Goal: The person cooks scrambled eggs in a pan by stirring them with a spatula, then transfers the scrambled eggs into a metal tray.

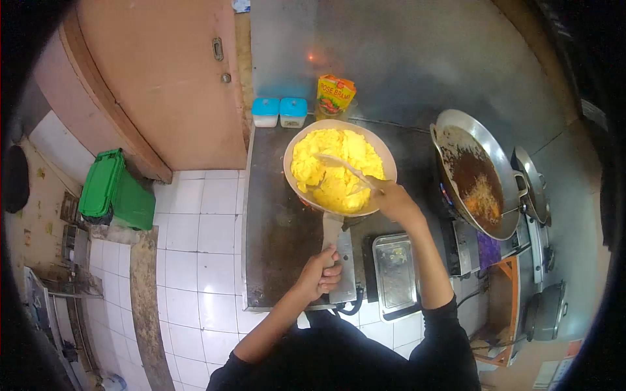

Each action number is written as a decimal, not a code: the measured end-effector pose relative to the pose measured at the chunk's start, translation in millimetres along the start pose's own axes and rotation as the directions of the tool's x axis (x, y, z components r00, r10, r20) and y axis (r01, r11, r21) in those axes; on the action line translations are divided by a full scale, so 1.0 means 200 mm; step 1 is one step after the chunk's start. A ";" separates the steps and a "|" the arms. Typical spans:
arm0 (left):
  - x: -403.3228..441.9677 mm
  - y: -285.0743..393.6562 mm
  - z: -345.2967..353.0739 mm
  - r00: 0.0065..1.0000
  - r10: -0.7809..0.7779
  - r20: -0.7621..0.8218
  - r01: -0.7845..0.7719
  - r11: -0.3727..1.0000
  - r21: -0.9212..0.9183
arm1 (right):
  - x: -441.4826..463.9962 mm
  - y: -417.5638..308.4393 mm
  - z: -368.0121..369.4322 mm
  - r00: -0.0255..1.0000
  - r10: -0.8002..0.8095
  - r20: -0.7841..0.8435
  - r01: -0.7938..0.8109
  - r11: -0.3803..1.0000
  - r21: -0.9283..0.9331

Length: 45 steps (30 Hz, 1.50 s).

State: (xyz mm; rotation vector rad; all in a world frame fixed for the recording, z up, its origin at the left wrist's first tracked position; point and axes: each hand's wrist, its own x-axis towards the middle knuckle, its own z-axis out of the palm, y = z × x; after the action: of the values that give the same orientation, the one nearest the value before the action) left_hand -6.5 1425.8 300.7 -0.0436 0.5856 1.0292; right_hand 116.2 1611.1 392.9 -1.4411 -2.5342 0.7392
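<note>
Black shirt [319, 365] sat nearest. Left grip [319, 274] clasped the pan handle [331, 231], right grip [395, 201] a spatula [349, 169] in yellow egg-like food [355, 146]; pan [387, 156] was over the table [280, 247]. Step looked like stirring; next stroke called for steady hold.

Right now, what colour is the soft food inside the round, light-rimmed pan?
The soft, lumpy food is bright yellow, in the head view.
</note>
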 end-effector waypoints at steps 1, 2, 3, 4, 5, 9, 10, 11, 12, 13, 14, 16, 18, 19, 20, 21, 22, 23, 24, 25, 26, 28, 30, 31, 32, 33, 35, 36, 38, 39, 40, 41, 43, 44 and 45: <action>0.00 0.00 0.00 1.000 -0.004 -0.019 0.004 1.000 0.010 | 0.01 0.02 -0.02 1.000 0.017 0.007 -0.017 1.000 -0.002; -0.01 0.00 0.00 1.000 -0.005 -0.023 0.005 1.000 0.008 | 0.01 0.04 -0.03 0.999 0.034 0.013 -0.034 0.999 -0.004; -0.01 0.00 0.00 1.000 0.003 -0.011 -0.003 1.000 0.011 | 0.02 0.07 -0.03 0.998 0.060 0.032 -0.062 0.996 0.064; -0.01 0.01 0.01 1.000 0.011 0.003 -0.012 1.000 0.014 | 0.01 0.05 -0.06 0.998 0.060 0.034 -0.062 0.996 0.065; -0.01 0.00 0.01 1.000 0.010 0.001 -0.010 1.000 0.013 | -0.01 0.02 -0.11 0.987 0.117 0.107 -0.128 0.986 0.104; -0.01 0.01 0.04 0.999 0.006 -0.037 -0.006 1.000 0.014 | -0.07 0.06 -0.18 0.957 0.146 0.249 -0.247 0.860 0.446; -0.01 0.01 0.04 0.999 0.002 -0.034 -0.002 1.000 0.015 | -0.08 0.07 -0.19 0.957 0.144 0.252 -0.247 0.861 0.444; -0.02 0.01 0.03 0.999 0.004 -0.035 -0.004 1.000 0.014 | -0.09 0.09 -0.20 0.948 0.164 0.272 -0.281 0.831 0.480; -0.02 0.01 0.03 1.000 0.002 -0.015 -0.002 1.000 0.007 | -0.10 0.09 -0.21 0.938 0.183 0.293 -0.316 0.798 0.513; -0.02 0.01 0.03 1.000 -0.001 0.006 0.001 1.000 0.000 | -0.11 0.09 -0.21 0.938 0.183 0.295 -0.317 0.798 0.512; -0.02 0.01 0.02 1.000 -0.001 0.005 0.001 1.000 -0.003 | -0.11 0.08 -0.21 0.941 0.190 0.280 -0.312 0.807 0.501; -0.01 0.01 0.01 1.000 0.003 0.010 -0.003 1.000 0.002 | -0.13 0.06 -0.23 0.944 0.197 0.266 -0.308 0.816 0.489; -0.01 0.01 0.01 1.000 0.004 0.003 -0.004 1.000 0.003 | -0.16 0.02 -0.26 0.945 0.175 0.277 -0.295 0.824 0.484; -0.01 0.01 0.01 1.000 0.004 -0.002 -0.004 1.000 0.006 | -0.17 0.00 -0.25 0.945 0.173 0.278 -0.294 0.824 0.484; -0.01 0.01 0.02 1.000 0.006 -0.003 -0.006 1.000 0.005 | -0.17 -0.01 -0.24 0.941 0.166 0.294 -0.300 0.809 0.505; -0.01 0.01 0.03 0.999 0.013 -0.034 -0.012 1.000 0.009 | -0.18 -0.02 -0.23 0.938 0.158 0.309 -0.308 0.792 0.527; -0.01 0.00 0.04 0.998 0.019 -0.063 -0.018 1.000 0.013 | -0.17 -0.03 -0.21 0.938 0.158 0.309 -0.308 0.791 0.528; -0.01 0.00 0.04 0.998 0.019 -0.064 -0.018 1.000 0.015 | -0.17 -0.02 -0.18 0.938 0.143 0.315 -0.300 0.790 0.535; -0.02 0.00 0.04 0.998 0.017 -0.061 -0.016 1.000 0.007 | -0.16 -0.02 -0.16 0.939 0.127 0.320 -0.291 0.789 0.541; -0.02 0.01 0.05 0.998 0.017 -0.058 -0.017 1.000 0.000 | -0.15 -0.03 -0.14 0.928 0.163 0.335 -0.333 0.765 0.551; -0.02 0.01 0.05 0.998 0.022 -0.059 -0.022 1.000 0.001 | -0.14 -0.04 -0.12 0.929 0.158 0.334 -0.329 0.766 0.552; -0.01 0.00 0.03 0.999 0.021 -0.027 -0.021 1.000 -0.015 | -0.13 -0.04 -0.09 0.923 0.182 0.340 -0.351 0.760 0.546; 0.00 0.00 0.01 1.000 0.020 -0.012 -0.020 1.000 -0.009 | -0.12 -0.02 -0.05 0.931 0.176 0.320 -0.333 0.768 0.547; 0.00 0.00 0.01 1.000 0.021 0.004 -0.021 1.000 -0.006 | -0.11 -0.03 -0.05 0.930 0.191 0.314 -0.342 0.763 0.549; 0.00 0.00 0.01 1.000 0.023 0.005 -0.023 1.000 -0.005 | -0.10 -0.04 -0.04 0.929 0.205 0.309 -0.350 0.758 0.550; -0.01 0.00 0.01 1.000 0.019 0.022 -0.019 1.000 -0.004 | -0.09 -0.04 -0.04 0.930 0.202 0.308 -0.347 0.759 0.550; -0.01 0.01 0.01 0.999 0.014 0.040 -0.014 1.000 -0.001 | -0.07 -0.02 -0.02 0.922 0.181 0.342 -0.362 0.717 0.596; -0.01 0.01 0.01 0.999 0.015 0.042 -0.015 1.000 0.000 | -0.05 -0.01 -0.02 0.923 0.181 0.339 -0.359 0.717 0.597; 0.00 0.00 0.00 0.999 0.018 0.046 -0.018 1.000 0.003 | -0.03 -0.01 0.00 0.924 0.132 0.360 -0.351 0.668 0.656; 0.00 0.00 0.00 0.999 0.014 0.047 -0.014 1.000 0.001 | -0.02 -0.02 0.00 0.925 0.129 0.358 -0.348 0.669 0.657; 0.00 0.00 -0.01 0.999 0.011 0.046 -0.011 1.000 -0.001 | -0.02 -0.04 0.00 0.921 0.127 0.369 -0.356 0.660 0.661; 0.01 0.00 -0.01 0.999 0.014 0.045 -0.014 1.000 0.000 | -0.01 -0.05 0.00 0.916 0.125 0.381 -0.366 0.651 0.665; 0.01 0.00 -0.01 0.999 0.020 0.041 -0.020 1.000 0.004 | 0.00 -0.06 0.00 0.916 0.117 0.384 -0.364 0.644 0.672; 0.01 0.00 -0.01 0.999 0.023 0.040 -0.024 1.000 0.004 | 0.00 -0.06 0.00 0.916 0.113 0.386 -0.365 0.636 0.680; 0.01 0.00 -0.01 0.999 0.019 0.041 -0.019 1.000 -0.001 | 0.01 -0.07 0.00 0.916 0.110 0.385 -0.363 0.638 0.680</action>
State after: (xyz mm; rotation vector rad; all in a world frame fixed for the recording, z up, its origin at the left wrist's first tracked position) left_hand -6.3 1426.6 297.0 -0.0173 0.5494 1.0459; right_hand 105.0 1606.1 398.6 -1.4048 -1.7768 1.9099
